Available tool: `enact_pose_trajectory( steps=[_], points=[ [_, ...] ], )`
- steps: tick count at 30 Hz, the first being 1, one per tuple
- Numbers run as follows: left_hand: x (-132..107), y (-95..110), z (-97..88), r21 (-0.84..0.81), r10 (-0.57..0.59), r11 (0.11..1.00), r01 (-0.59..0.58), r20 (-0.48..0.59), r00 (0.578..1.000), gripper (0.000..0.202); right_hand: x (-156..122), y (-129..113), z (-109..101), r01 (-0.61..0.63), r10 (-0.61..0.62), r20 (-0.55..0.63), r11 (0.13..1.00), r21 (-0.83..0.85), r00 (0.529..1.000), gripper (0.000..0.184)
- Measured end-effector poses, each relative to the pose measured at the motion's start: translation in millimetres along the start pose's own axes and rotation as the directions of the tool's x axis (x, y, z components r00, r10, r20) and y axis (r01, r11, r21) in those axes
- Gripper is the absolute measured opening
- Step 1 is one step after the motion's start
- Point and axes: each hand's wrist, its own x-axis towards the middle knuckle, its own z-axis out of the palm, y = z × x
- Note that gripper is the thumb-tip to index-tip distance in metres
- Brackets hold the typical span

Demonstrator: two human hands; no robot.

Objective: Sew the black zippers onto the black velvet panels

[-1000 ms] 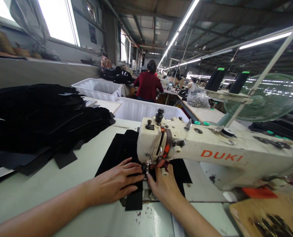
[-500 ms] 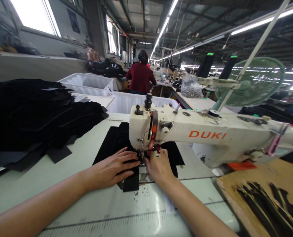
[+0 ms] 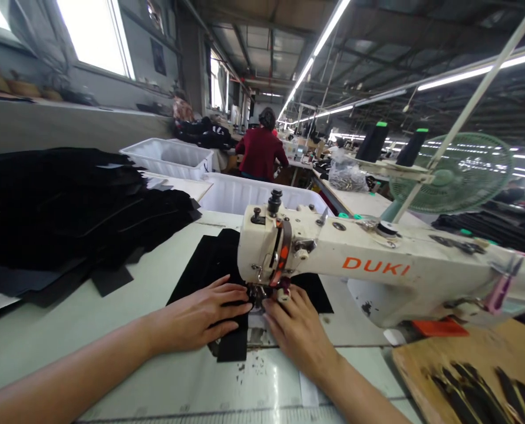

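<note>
A black fabric piece (image 3: pixel 204 259) lies under the head of a white sewing machine (image 3: pixel 315 247), with a narrow black strip (image 3: pixel 233 344) toward me at its near edge. My left hand (image 3: pixel 204 312) rests flat on the fabric left of the needle area, fingers stretched out and slightly apart. On the other side, my right hand (image 3: pixel 304 330) lies close to the presser foot (image 3: pixel 257 297), its thumb and forefinger beside it. Its other fingers reach forward over the fabric, partly hidden by the machine's parts. The fabric directly under the machine head is hidden.
A big pile of black fabric pieces (image 3: pixel 76 218) covers the left of the table. White bins (image 3: pixel 169 156) stand behind it. At right are a wooden board (image 3: pixel 416 359) with black and gold strips, thread cones (image 3: pixel 372 141) and a green fan (image 3: pixel 456 171). A person in red (image 3: pixel 262 153) sits ahead.
The view has tilted up slightly and shifted left, so things appear lower and farther right. Both hands stay by the needle; my right hand looks a little more turned, its knuckles bent.
</note>
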Motion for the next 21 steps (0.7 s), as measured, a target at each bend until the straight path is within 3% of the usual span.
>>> enact_pose_trajectory(
  steps=[4,9,14,21],
  points=[
    [1,1,-2.1,-0.013,-0.016,1.0,0.017,0.02,1.0,0.048,-3,-2,15,0.038,-0.031,-0.08,0.996,0.085,0.996,0.031],
    [5,-3,-3.3,-0.031,-0.017,0.999,0.017,0.008,1.0,0.047,0,-2,22,-0.008,0.011,-0.046,0.997,0.078,0.999,0.039],
    [8,-8,-1.6,-0.051,-0.026,0.998,0.024,-0.023,0.999,0.047,0,-3,20,0.006,0.003,-0.122,0.997,0.075,0.993,0.037],
    [9,-7,-6.7,-0.049,-0.03,0.998,0.029,-0.015,0.999,0.049,2,-2,25,0.034,-0.024,-0.141,0.997,0.07,0.99,0.032]
  ],
)
